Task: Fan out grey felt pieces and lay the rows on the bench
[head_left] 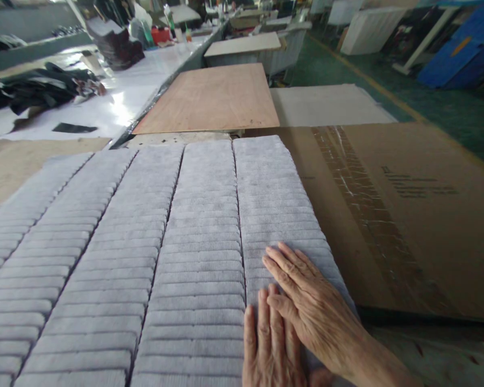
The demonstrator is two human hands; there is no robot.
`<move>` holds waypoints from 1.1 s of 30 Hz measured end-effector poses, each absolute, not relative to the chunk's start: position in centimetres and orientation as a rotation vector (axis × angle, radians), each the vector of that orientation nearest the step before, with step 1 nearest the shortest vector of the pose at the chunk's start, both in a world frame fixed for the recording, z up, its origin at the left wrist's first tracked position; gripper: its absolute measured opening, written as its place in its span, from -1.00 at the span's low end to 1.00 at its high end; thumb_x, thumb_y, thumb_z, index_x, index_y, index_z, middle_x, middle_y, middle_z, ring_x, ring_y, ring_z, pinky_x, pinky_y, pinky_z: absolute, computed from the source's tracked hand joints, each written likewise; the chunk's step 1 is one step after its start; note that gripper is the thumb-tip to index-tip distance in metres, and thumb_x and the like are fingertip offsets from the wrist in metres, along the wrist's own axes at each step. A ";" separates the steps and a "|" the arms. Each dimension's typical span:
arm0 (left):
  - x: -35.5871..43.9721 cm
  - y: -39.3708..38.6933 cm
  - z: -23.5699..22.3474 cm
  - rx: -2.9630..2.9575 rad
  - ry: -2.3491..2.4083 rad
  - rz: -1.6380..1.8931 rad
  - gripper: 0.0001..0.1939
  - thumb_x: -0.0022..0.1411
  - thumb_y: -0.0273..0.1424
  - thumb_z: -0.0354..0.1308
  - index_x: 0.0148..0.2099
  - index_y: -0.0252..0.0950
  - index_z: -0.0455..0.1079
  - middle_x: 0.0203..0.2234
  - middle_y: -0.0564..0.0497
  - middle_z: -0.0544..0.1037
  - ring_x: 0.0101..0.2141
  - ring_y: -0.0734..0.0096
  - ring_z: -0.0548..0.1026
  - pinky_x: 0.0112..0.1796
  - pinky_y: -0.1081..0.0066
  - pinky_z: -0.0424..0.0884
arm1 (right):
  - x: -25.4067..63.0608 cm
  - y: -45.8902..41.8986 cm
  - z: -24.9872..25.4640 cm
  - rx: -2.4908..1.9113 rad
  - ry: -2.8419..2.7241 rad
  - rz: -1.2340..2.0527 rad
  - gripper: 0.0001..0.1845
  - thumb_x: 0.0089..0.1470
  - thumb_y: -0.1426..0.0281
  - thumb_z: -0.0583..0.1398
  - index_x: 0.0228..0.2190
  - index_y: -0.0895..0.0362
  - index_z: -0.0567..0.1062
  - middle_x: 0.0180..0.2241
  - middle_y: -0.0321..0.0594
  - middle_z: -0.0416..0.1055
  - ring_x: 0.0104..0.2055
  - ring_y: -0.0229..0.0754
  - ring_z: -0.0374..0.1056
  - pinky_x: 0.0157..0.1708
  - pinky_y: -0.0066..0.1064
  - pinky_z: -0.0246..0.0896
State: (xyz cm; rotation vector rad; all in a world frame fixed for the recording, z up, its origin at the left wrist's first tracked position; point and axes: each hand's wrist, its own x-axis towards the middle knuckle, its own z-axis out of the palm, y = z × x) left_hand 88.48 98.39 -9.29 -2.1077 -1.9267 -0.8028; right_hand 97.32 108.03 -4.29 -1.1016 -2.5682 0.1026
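Note:
Light grey fabric pieces (201,215) lie overlapped like shingles in several long rows, with narrow dark gaps between the rows. My left hand (272,344) rests flat on the near end of the rightmost row (274,183), its fingers stretched forward. Just beyond it and to the right, my right hand (310,295) lies across the same row with fingers extended, its thumb touching the fingers of my left hand. Neither hand holds anything. Both hands cover part of the row beneath them.
On the right is a large flat cardboard sheet (411,226) with brown tape. A plywood board (213,99) lies beyond the rows. A long white table (133,80) at the left carries dark material (36,88). A blue panel (463,51) stands at the far right.

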 end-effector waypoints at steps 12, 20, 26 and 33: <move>82.1 104.9 -3.7 -2.363 -1.930 -0.591 -0.60 0.19 -0.51 0.00 0.09 -0.38 0.20 0.00 -0.16 0.40 -0.01 0.17 0.32 -0.04 0.13 0.23 | 102.5 109.7 -3.4 -1.329 -2.275 -0.031 -0.71 0.12 0.31 0.12 -0.13 0.17 0.35 -0.17 -0.09 0.39 -0.11 -0.04 0.29 -0.14 -0.15 0.26; 81.5 108.1 -1.4 -2.407 -2.380 -0.196 -0.76 0.05 -0.37 0.18 -0.18 -0.27 0.33 -0.32 -0.04 0.42 -0.21 0.13 0.37 -0.23 0.17 0.24 | 102.9 111.8 -2.7 -1.578 -2.328 0.224 -0.64 -0.26 0.28 0.36 -0.39 0.12 0.37 -0.37 -0.24 0.35 -0.27 -0.09 0.25 -0.29 -0.28 0.18; 81.1 106.7 -1.3 -2.346 -2.569 -0.285 -0.84 0.13 -0.31 0.09 -0.45 -0.24 0.29 -0.46 0.01 0.38 -0.32 0.23 0.35 -0.27 0.25 0.24 | 102.9 110.4 -1.8 -2.007 -1.971 0.538 -0.63 -0.21 0.06 0.24 -0.60 0.09 0.32 -0.61 -0.36 0.31 -0.56 -0.24 0.24 -0.58 -0.45 0.05; 80.8 105.8 -2.2 -2.325 -2.551 -0.337 -0.74 0.23 -0.36 -0.05 -0.50 -0.23 0.28 -0.51 0.02 0.36 -0.38 0.28 0.33 -0.32 0.29 0.21 | 103.3 106.4 -3.3 -1.981 -1.749 0.603 -0.48 -0.02 -0.07 0.02 -0.69 0.09 0.24 -0.75 -0.40 0.11 -0.70 -0.31 0.09 -0.69 -0.49 0.00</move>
